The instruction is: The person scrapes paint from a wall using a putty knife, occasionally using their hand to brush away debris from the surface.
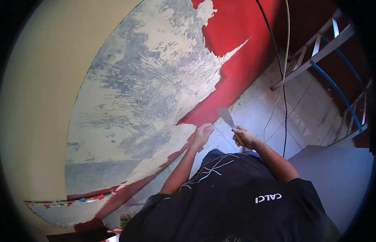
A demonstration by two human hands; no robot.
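Note:
A metal scraper with a wide flat blade is held by its handle in my right hand, the blade pointing up and left. My left hand is near the lower edge of the red part of the wall, its fingers bent together; whether it holds anything is too small to make out. Both hands are apart, in front of my dark shirt. On the wall, red paint borders a large stripped patch of cream and grey with a ragged edge.
A metal ladder stands at the upper right, with a blue hose beside it. A black cable and a pale one hang down over the tiled floor. A flower-edged mirror-like piece is at the lower left.

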